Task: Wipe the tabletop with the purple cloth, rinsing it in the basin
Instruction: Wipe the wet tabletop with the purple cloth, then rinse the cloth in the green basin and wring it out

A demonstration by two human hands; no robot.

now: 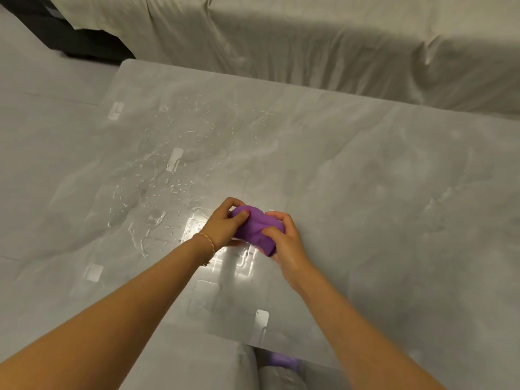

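We see 2 bare forearms reaching into view, with no sleeves anywhere along their visible length. Our left hand (225, 223) carries a thin bracelet (208, 243) just behind it at the wrist: a slim braided band in yellowish and pinkish threads, with a small dangling piece on the underside. One nail on that hand shows pink polish. Our right hand (284, 243) is plain, without rings or a band at the wrist, and its back looks faintly glossy, as if wet.
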